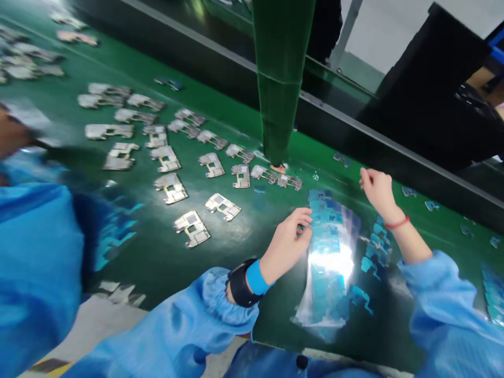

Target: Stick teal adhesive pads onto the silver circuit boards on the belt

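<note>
Blue sheets [326,291]: lay on the tabletop [254,231] at 4 o'clock.
Left hand [288,242]: was half curled by their 9 o'clock edge; hold unclear.
Right hand [378,195]: curled at 3 o'clock; couldn't tell if empty.
Sheet step: maybe lifting; needed a soft pinch.

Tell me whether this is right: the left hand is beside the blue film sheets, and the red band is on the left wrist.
Wrong wrist: the head view shows the red band on the wrist of the right hand. The left hand is indeed beside the blue film sheets.
</note>
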Tool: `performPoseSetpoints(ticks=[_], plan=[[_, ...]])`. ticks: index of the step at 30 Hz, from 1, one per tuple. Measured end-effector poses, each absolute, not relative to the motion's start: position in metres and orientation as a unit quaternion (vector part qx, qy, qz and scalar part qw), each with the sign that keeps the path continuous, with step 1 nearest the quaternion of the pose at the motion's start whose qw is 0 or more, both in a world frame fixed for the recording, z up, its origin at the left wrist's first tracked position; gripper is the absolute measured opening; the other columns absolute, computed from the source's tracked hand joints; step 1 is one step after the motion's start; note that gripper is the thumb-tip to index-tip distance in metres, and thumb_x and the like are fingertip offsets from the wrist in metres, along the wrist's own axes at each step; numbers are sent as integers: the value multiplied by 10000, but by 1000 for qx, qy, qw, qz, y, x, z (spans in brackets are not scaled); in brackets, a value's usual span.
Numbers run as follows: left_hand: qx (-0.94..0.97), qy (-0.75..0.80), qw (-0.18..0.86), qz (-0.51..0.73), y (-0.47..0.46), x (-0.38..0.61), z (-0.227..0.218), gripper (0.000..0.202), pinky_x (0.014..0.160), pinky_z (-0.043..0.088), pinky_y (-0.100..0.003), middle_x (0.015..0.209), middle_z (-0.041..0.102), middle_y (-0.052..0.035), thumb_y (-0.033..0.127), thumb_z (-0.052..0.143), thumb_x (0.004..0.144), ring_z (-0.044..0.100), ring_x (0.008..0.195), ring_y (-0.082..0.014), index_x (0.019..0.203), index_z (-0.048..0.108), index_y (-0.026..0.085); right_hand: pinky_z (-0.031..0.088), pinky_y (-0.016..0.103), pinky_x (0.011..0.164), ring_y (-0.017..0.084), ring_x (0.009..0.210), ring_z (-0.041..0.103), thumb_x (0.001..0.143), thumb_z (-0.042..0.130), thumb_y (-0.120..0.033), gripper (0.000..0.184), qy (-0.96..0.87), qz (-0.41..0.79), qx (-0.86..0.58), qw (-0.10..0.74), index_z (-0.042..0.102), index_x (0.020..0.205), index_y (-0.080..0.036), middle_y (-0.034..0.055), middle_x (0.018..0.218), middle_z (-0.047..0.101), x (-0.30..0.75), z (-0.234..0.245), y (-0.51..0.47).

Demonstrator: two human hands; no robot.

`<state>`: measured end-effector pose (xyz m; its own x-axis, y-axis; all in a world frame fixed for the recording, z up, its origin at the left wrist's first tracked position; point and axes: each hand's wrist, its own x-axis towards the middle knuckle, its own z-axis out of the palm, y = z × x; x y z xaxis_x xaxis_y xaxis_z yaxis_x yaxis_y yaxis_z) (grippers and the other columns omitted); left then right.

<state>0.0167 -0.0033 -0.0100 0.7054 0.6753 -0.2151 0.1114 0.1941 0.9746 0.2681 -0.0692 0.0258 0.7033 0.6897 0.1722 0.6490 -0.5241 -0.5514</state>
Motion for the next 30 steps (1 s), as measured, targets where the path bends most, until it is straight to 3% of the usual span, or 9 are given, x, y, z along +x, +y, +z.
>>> performPoseSetpoints(ticks=[2, 6, 10, 13, 19, 22, 24, 27, 30], plan=[[660, 322, 651, 191, -9, 13, -11, 429, 1062, 382, -500, 1163, 582, -126, 152, 595, 748, 529, 1155, -293, 1176, 567, 164, 452, 271, 633, 136, 547, 588, 896, 570, -482, 437, -394, 80, -875, 270, 635, 596, -171, 0, 537, 606, 232, 22, -110], [789, 261, 536, 150, -16, 11, -17, 532, 1070, 399, -504, 1303, 491, -177, 177, 509, 855, 488, 1239, -299, 1373, 393, 144, 437, 273, 537, 163, 524, 599, 718, 741, -563, 400, -352, 151, -881, 277, 686, 826, -181, 12, 597, 660, 171, -1, -166], [799, 235, 531, 155, -18, 13, -25, 484, 1044, 449, -456, 1313, 479, -158, 160, 488, 871, 516, 1226, -264, 1345, 394, 173, 475, 291, 536, 172, 526, 605, 705, 715, -632, 512, -287, 213, -869, 342, 643, 923, -175, 28, 622, 671, 166, -19, -182], [786, 241, 540, 182, -17, 16, -29, 462, 1030, 465, -450, 1335, 458, -145, 166, 491, 868, 513, 1237, -261, 1324, 421, 195, 503, 309, 568, 184, 556, 633, 705, 735, -596, 501, -266, 220, -867, 360, 645, 949, -168, 50, 650, 698, 180, -13, -189], [719, 248, 615, 206, -15, 19, -19, 391, 1057, 434, -463, 1336, 522, -156, 277, 563, 866, 542, 1216, -265, 1239, 538, 166, 511, 284, 539, 157, 553, 627, 653, 798, -536, 461, -228, 214, -849, 427, 578, 872, -196, 32, 658, 692, 181, 19, -200], [605, 205, 751, 169, -15, 21, -9, 435, 1010, 478, -423, 1257, 625, -142, 330, 658, 814, 603, 1168, -252, 1206, 558, 171, 508, 248, 490, 134, 504, 619, 614, 846, -471, 470, -195, 288, -795, 496, 536, 850, -207, 7, 629, 691, 170, 27, -190], [544, 183, 808, 133, -14, 22, -5, 355, 880, 543, -381, 1066, 716, -123, 344, 671, 810, 685, 1001, -234, 1103, 601, 155, 497, 220, 464, 114, 471, 604, 585, 875, -420, 483, -167, 318, -772, 524, 530, 846, -204, -7, 611, 687, 162, 28, -181], [509, 207, 823, 145, -12, 23, -3, 230, 729, 561, -317, 854, 748, -84, 331, 674, 815, 713, 784, -189, 942, 643, 142, 504, 218, 451, 114, 455, 603, 590, 873, -411, 493, -169, 334, -768, 520, 547, 891, -197, -20, 588, 671, 152, 25, -168], [496, 247, 813, 180, -11, 24, -7, 212, 709, 563, -291, 870, 758, -85, 275, 701, 785, 718, 776, -178, 937, 642, 139, 556, 286, 494, 154, 483, 629, 665, 820, -450, 545, -223, 316, -780, 492, 554, 1065, -193, -19, 609, 665, 146, 20, -162]])
